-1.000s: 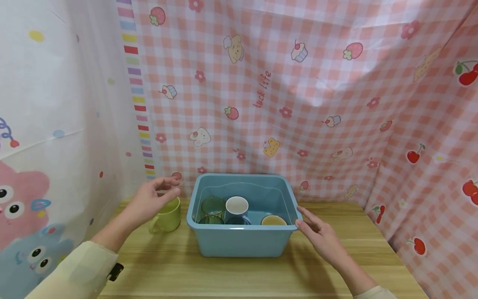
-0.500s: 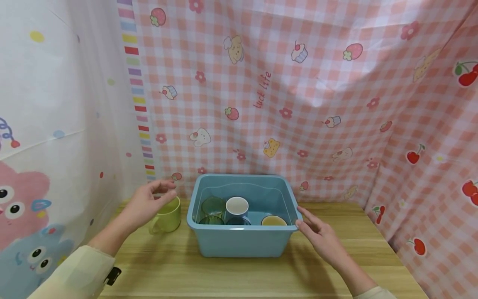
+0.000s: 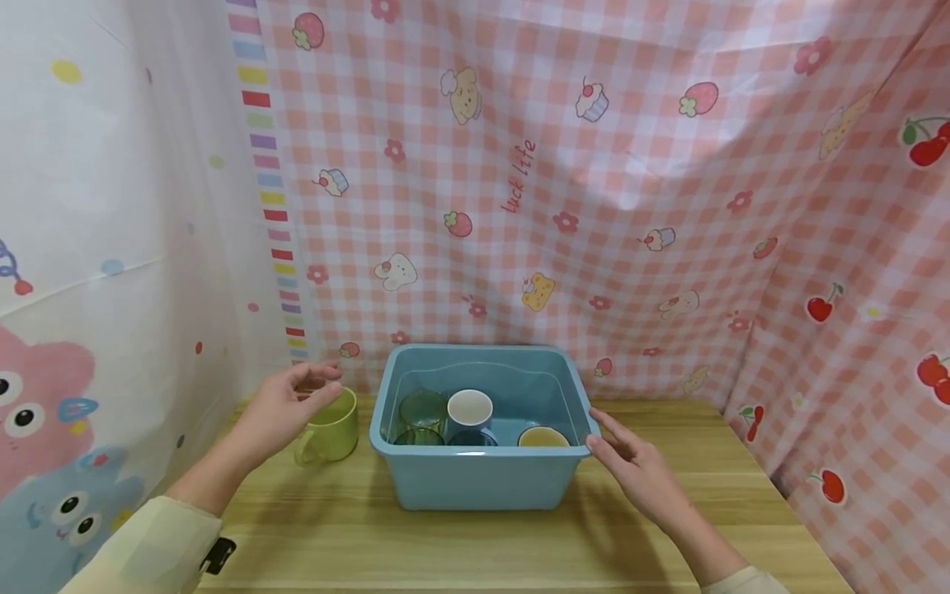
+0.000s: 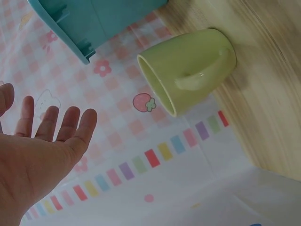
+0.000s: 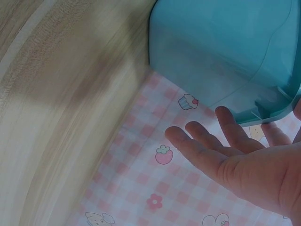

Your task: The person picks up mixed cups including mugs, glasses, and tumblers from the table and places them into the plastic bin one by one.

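My left hand (image 3: 275, 412) hovers over the rim of a light green mug (image 3: 337, 431), its fingers loosely bent and nothing between them. The mug (image 4: 193, 66) stands upright on the table, its handle toward the left in the head view. Right of it sits a blue plastic bin (image 3: 482, 483). At the bin's right rim is my right hand (image 3: 641, 470), thumb and fingertips right at the edge. In the right wrist view, the fingers of that hand (image 5: 249, 174) extend loosely beside the bin's wall (image 5: 211, 56).
Inside the bin are a white cup (image 3: 470, 406), a yellow cup (image 3: 544, 437), a dark blue cup (image 3: 472, 439) and green glasses (image 3: 421, 406). The wooden table (image 3: 445, 549) meets a pink checked cloth (image 3: 519, 247) behind; a white cloth (image 3: 163, 247) hangs at left.
My left hand has drifted slightly left and down over the mug. The right hand stays at the bin's rim, and the bin and mug have not moved.
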`<state>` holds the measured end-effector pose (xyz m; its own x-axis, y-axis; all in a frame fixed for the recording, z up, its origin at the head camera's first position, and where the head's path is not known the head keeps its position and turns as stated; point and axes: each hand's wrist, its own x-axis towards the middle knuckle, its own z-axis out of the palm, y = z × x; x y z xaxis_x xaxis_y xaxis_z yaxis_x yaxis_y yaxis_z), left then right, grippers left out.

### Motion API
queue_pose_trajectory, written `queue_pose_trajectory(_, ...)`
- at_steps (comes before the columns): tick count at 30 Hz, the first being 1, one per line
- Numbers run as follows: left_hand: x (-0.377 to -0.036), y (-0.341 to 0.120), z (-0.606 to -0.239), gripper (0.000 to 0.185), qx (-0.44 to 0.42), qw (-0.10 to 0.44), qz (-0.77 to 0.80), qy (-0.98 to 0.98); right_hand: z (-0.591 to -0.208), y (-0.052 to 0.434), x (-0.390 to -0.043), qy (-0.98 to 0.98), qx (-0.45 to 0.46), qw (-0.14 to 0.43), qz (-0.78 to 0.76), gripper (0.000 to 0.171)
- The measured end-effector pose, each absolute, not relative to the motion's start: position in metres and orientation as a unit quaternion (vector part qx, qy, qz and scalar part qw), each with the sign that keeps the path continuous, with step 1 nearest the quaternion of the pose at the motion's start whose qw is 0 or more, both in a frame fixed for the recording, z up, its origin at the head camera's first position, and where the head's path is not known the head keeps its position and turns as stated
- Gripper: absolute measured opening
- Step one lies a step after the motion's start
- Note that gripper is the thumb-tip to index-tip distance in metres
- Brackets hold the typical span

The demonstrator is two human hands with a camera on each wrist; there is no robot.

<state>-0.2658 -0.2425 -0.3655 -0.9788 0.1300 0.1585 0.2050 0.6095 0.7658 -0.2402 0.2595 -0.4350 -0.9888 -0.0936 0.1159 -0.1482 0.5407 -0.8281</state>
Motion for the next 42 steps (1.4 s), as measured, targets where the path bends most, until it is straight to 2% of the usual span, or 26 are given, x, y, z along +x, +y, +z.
queue_pose_trajectory(42, -0.259, -0.286, -0.402, 0.059, -0.037, 0.058, -0.375, -0.925, -0.437, 0.260, -0.241, -0.870, 0.074, 0.027, 0.487, 0.059)
